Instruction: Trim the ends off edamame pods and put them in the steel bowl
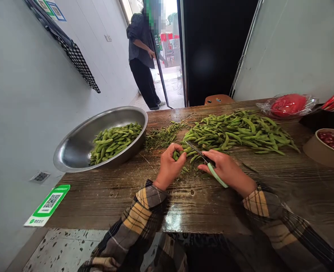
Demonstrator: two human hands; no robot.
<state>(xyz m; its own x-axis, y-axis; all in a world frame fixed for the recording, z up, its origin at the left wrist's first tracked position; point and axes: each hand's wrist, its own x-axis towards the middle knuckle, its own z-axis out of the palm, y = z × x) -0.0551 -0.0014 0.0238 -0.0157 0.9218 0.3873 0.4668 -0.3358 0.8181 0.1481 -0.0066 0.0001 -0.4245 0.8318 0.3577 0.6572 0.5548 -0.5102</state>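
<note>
My left hand (169,166) is closed around a few green soybean pods (176,155), its thumb and fingers pinching them over the table. Close beside it, my right hand (225,168) grips scissors (210,164) with pale green handles, their dark blades pointing up and left toward the left hand. A broad heap of soybean pods (240,130) lies just beyond the right hand. Left of it is a smaller pile of cut stems and trimmings (165,136). The steel basin (76,139), tilted toward me, holds many pods (115,141).
On the wooden table (121,200), a paper bowl of dark red pieces (320,151) and a red item in clear plastic (288,105) stand at right. A green QR card (49,206) sits at the left edge. Another person (142,56) stands by the doorway.
</note>
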